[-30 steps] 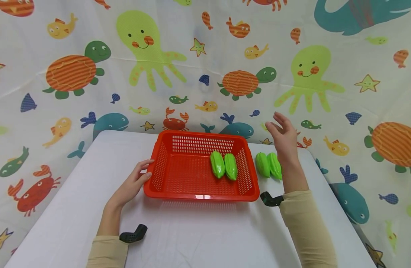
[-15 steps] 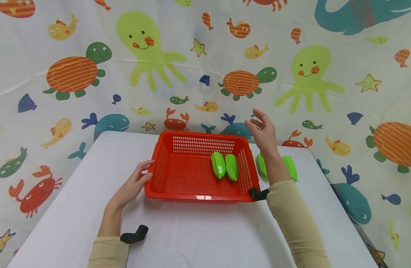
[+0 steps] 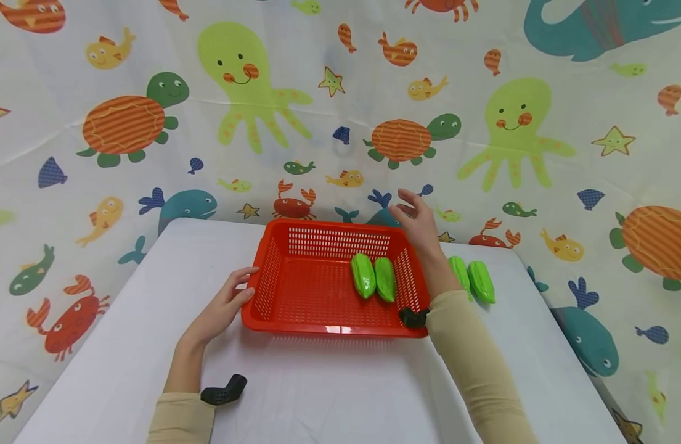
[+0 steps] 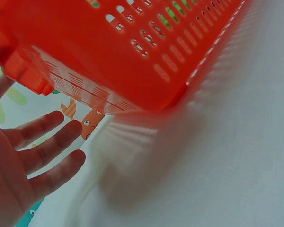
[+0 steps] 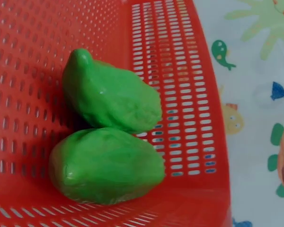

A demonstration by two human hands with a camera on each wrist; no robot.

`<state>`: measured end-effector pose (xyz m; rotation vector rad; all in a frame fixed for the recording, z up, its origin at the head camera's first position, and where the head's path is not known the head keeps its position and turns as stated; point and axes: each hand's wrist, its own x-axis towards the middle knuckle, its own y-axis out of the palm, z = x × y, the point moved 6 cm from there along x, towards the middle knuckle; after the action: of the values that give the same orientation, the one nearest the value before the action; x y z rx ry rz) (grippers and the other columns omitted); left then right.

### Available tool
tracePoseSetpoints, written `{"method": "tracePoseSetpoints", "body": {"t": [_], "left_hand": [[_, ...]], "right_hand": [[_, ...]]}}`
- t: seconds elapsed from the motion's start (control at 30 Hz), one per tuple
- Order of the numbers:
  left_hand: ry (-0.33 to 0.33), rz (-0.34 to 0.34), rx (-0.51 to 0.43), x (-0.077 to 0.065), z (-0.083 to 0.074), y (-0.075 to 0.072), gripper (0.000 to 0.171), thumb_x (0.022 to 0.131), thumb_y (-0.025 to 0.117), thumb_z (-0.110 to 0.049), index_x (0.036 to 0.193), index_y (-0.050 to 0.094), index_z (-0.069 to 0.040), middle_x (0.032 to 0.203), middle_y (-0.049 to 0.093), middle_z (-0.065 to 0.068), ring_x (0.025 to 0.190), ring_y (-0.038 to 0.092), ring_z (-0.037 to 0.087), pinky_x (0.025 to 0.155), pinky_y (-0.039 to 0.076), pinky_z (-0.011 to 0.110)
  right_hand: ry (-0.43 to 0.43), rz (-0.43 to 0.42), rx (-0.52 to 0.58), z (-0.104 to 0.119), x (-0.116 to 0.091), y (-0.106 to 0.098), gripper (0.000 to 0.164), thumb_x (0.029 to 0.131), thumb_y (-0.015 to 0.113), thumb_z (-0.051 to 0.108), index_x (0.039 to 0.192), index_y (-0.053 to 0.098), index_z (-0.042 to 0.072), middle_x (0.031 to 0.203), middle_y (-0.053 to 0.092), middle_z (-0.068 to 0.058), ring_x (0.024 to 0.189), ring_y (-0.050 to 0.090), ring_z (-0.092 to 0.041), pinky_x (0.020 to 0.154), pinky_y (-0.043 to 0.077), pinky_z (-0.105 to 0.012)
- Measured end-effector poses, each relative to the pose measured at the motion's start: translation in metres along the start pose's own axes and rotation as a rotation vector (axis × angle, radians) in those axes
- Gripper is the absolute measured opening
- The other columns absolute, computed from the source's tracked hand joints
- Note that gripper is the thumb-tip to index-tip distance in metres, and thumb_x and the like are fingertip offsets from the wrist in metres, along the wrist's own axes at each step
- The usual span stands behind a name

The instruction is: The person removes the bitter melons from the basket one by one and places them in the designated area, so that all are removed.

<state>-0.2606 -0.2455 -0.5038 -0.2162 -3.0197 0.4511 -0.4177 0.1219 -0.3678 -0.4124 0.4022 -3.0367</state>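
A red plastic basket [image 3: 318, 225] with slotted sides stands on the white table. Inside it, toward the right, two glossy green fruit-like pieces [image 3: 363, 276] lie side by side, long and ridged; the right wrist view shows these green pieces [image 5: 109, 165] close up. At the basket's left rim is my left hand [image 3: 224, 305], thumb and index finger touching the rim. In the left wrist view the other fingers [image 4: 54, 137] extend straight and spread below the rim. My right hand [image 3: 422, 228] hangs over the basket's back right corner, fingers loosely bent, holding nothing.
More green pieces [image 3: 481, 282] of the same kind lie on the table [image 3: 329, 394] right of the basket, partly hidden by my right forearm. A curtain [image 3: 340, 123] printed with sea animals hangs behind the table. Each wrist carries a black device [image 3: 225, 390].
My right hand has moved left, from above the green pieces on the table to over the basket's right side. The left hand stays at the rim, and both pieces in the basket lie unchanged.
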Motion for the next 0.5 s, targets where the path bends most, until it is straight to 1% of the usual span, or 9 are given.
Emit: {"method": "tracePoseSetpoints", "body": {"t": [0.13,0.2,0.3,0.4,0.5], "left_hand": [[0.0,0.002,-0.003,0.0,0.0,0.001,0.055,0.101,0.051,-0.037,0.149,0.03,-0.024,0.148,0.03,0.018,0.125,0.044,0.04,0.094,0.049,0.054],[-0.002,0.006,-0.006,0.0,0.0,0.001,0.055,0.101,0.051,-0.037,0.149,0.029,-0.024,0.148,0.03,0.018,0.125,0.043,0.04,0.094,0.049,0.054],[-0.004,0.005,-0.002,0.0,0.0,0.001,0.055,0.101,0.052,-0.038,0.149,0.029,-0.024,0.149,0.03,0.017,0.126,0.043,0.04,0.094,0.049,0.054],[-0.002,0.0,0.001,0.0,0.0,0.001,0.055,0.1,0.052,-0.038,0.149,0.029,-0.025,0.149,0.03,0.017,0.126,0.043,0.039,0.094,0.048,0.055],[0.0,-0.004,0.0,0.0,0.0,0.0,0.056,0.1,0.052,-0.038,0.149,0.029,-0.025,0.15,0.03,0.016,0.127,0.043,0.039,0.095,0.048,0.055]], "right_hand": [[-0.022,-0.005,-0.045,-0.009,0.005,0.005,0.052,0.095,0.066,0.025,0.142,0.049,0.013,0.146,0.047,-0.005,0.127,0.049,-0.027,0.107,0.041,-0.042],[-0.028,-0.004,-0.073,-0.015,0.006,0.007,0.052,0.094,0.066,0.027,0.142,0.049,0.013,0.145,0.048,-0.006,0.127,0.049,-0.027,0.107,0.04,-0.04],[-0.049,0.006,-0.087,-0.018,0.007,0.011,0.053,0.094,0.067,0.029,0.141,0.05,0.012,0.145,0.048,-0.007,0.127,0.049,-0.028,0.108,0.039,-0.04],[-0.059,0.04,-0.098,-0.02,0.007,0.015,0.056,0.093,0.068,0.032,0.142,0.049,0.014,0.146,0.047,-0.007,0.128,0.049,-0.029,0.107,0.04,-0.042],[-0.043,0.099,-0.125,-0.024,0.008,0.02,0.056,0.093,0.067,0.036,0.143,0.048,0.017,0.146,0.047,-0.004,0.127,0.05,-0.027,0.105,0.043,-0.043]]}}
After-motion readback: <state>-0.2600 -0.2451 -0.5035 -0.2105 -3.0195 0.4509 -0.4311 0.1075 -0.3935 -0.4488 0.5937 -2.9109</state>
